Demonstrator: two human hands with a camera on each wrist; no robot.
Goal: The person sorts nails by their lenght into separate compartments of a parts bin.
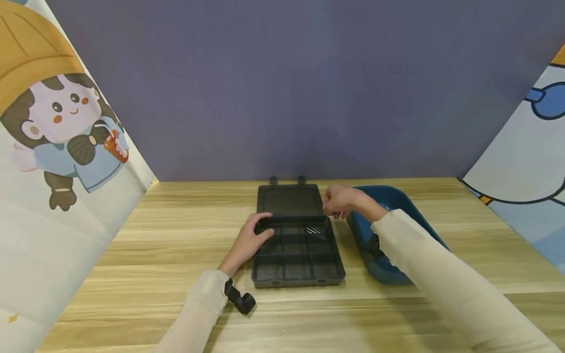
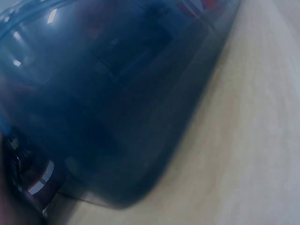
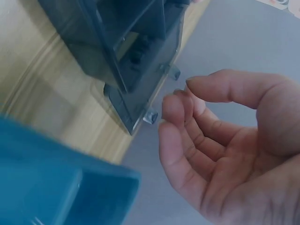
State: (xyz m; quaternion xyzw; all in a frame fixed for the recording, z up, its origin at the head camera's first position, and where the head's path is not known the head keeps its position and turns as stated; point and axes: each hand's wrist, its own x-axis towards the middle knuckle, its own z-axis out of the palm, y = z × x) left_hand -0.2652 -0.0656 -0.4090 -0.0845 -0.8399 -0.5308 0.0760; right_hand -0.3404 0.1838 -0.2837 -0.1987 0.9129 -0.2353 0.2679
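Slate-purple is the big one, the wall (image 1: 282, 88) filling twelve o'clock, a cartoon panel (image 1: 66, 117) at ten; beneath runs the wood-grain desk (image 1: 185, 220), smooth-looking, so light things could skate. At three o'clock from the box sits a blue tub (image 1: 388, 278). And here, dead centre of the dial, the smoky plastic box (image 1: 300, 283) itself, flat on the desk: light and stiff, I'd say, slick, maybe brittle, best held by its outer side walls, sparing the thin lid (image 1: 289, 198) folded back towards twelve. Left hand (image 1: 248, 240) at nine, grip slack at the rim, thumb and forefinger apart. Right hand (image 1: 342, 200) at two, fingertips gathered; whether that grip pinches anything, I can't tell. Tiniest, bright slivers (image 1: 313, 230) in a one o'clock compartment, too small to name.
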